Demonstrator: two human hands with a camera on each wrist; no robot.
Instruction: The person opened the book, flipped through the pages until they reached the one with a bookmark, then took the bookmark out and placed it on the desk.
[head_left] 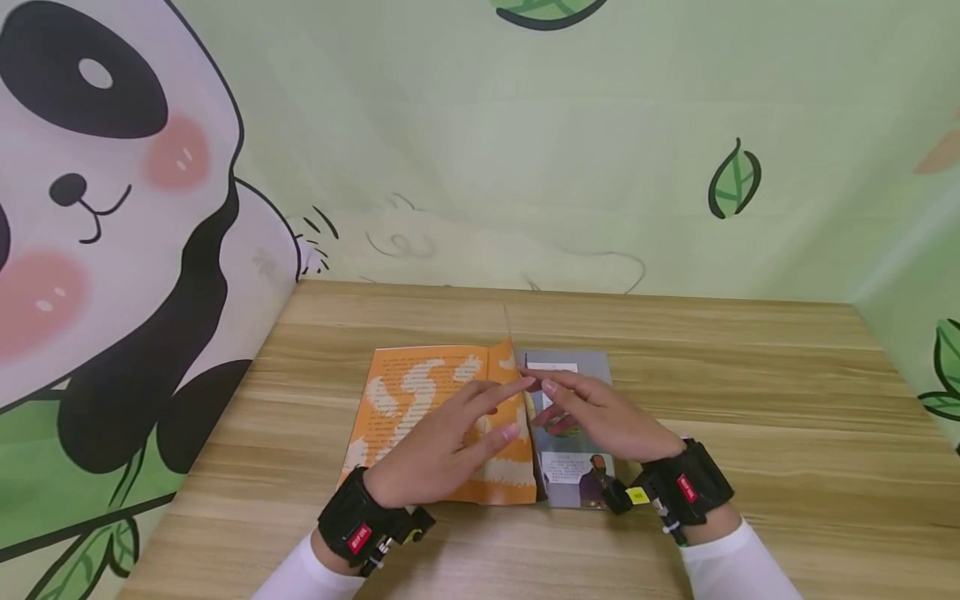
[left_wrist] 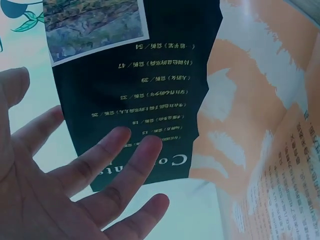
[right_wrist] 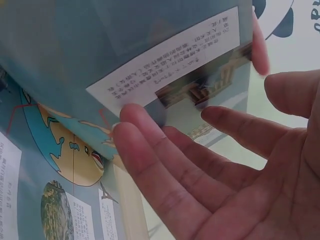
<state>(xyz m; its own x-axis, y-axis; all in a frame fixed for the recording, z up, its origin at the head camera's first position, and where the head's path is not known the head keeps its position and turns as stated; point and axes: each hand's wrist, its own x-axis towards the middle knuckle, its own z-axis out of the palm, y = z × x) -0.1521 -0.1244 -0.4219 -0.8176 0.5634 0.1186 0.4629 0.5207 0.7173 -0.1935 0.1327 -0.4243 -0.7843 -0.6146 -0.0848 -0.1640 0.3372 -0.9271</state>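
Note:
An open book lies on the wooden table in the head view. Its left side shows an orange page with white brush marks and small text. The right side has a grey-blue page with white text panels and pictures. Over the orange page is my left hand, fingers extended toward the book's middle. My right hand hovers over the grey-blue page, fingertips near those of the left. In the left wrist view, spread fingers lie in front of a dark contents page. A blue page tilts beside the right fingers.
The wooden table extends on both sides of the book. Behind it stands a pale green backdrop with a leaf. A large printed panda covers the left wall. Black wrist straps carry the cameras.

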